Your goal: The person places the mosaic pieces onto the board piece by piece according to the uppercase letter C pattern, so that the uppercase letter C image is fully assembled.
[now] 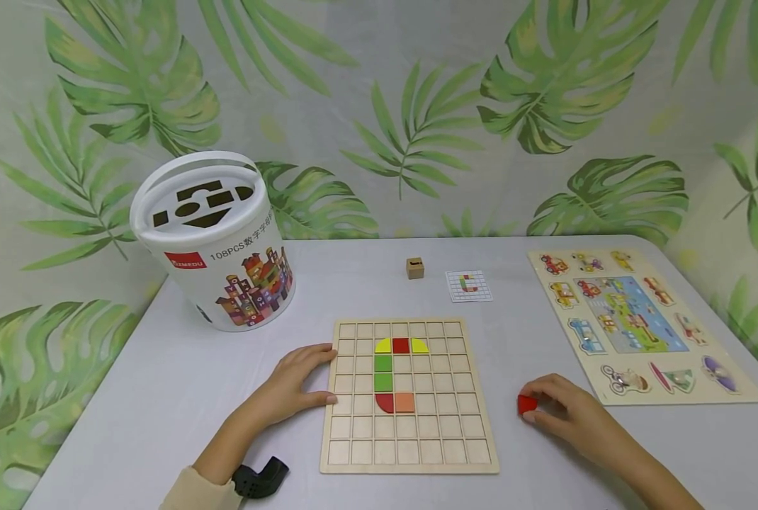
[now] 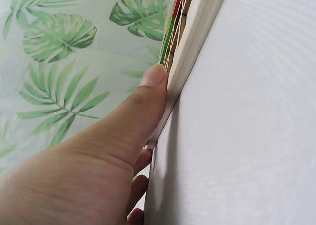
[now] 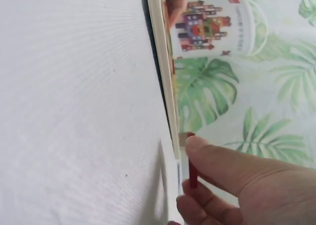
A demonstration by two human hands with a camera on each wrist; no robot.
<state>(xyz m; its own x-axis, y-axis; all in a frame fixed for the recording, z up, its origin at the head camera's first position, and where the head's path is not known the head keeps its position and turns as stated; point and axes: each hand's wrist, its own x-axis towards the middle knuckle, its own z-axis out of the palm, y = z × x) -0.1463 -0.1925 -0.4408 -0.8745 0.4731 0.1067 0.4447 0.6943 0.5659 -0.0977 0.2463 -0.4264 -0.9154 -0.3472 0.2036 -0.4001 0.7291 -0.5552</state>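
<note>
A wooden grid board (image 1: 411, 450) lies on the table. Yellow, red, green and orange tiles fill some of its squares in a C-like shape, among them a green tile (image 1: 383, 363) and an orange tile (image 1: 404, 402). Along the board's left edge rests my left hand (image 1: 283, 386), thumb and fingertips touching the rim; the left wrist view shows the thumb (image 2: 131, 111) extended against it. To the right of the board, my right hand (image 1: 567, 414) pinches a small red tile (image 1: 527, 404) between thumb and fingers. That red tile (image 3: 193, 168) appears edge-on in the right wrist view, above the table.
A white bucket (image 1: 219, 248) with shaped holes in its lid stands at the back left. Behind the board are a small wooden cube (image 1: 415, 268) and a pattern card (image 1: 469, 286). A vehicle puzzle board (image 1: 647, 326) lies at right. A black device (image 1: 261, 478) is by my left wrist.
</note>
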